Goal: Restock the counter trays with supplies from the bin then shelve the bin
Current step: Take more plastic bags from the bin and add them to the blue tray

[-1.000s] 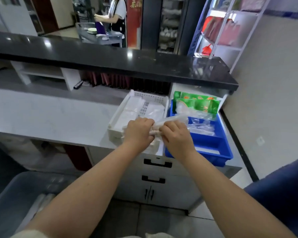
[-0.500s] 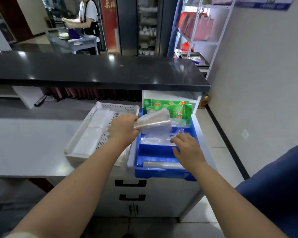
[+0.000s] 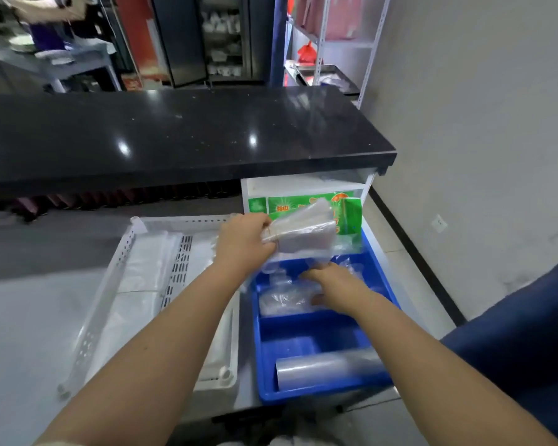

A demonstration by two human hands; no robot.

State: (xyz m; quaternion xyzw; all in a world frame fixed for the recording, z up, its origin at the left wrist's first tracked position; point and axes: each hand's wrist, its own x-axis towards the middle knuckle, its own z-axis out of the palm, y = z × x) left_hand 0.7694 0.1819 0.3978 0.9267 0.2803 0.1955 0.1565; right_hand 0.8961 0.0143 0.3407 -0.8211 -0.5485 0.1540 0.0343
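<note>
My left hand (image 3: pixel 244 241) is shut on a bundle of clear plastic bags (image 3: pixel 303 231), held above the far end of the blue divided tray (image 3: pixel 316 326). My right hand (image 3: pixel 327 280) reaches down into the tray's middle compartment among loose clear bags (image 3: pixel 281 299); its fingers are partly hidden by the plastic. A roll of clear film (image 3: pixel 326 368) lies in the tray's near compartment. The white perforated tray (image 3: pixel 126 284) stands left of the blue one, with flat white bags in it.
A green packet (image 3: pixel 306 206) stands behind the blue tray under the black countertop (image 3: pixel 174 136). A grey wall is at the right, a blue object (image 3: pixel 529 333) at the lower right. A person works at a table far back left.
My right hand let go of the bundle and moved down into the blue tray. My left hand has carried the bundle rightward over the blue tray. The view has shifted right.
</note>
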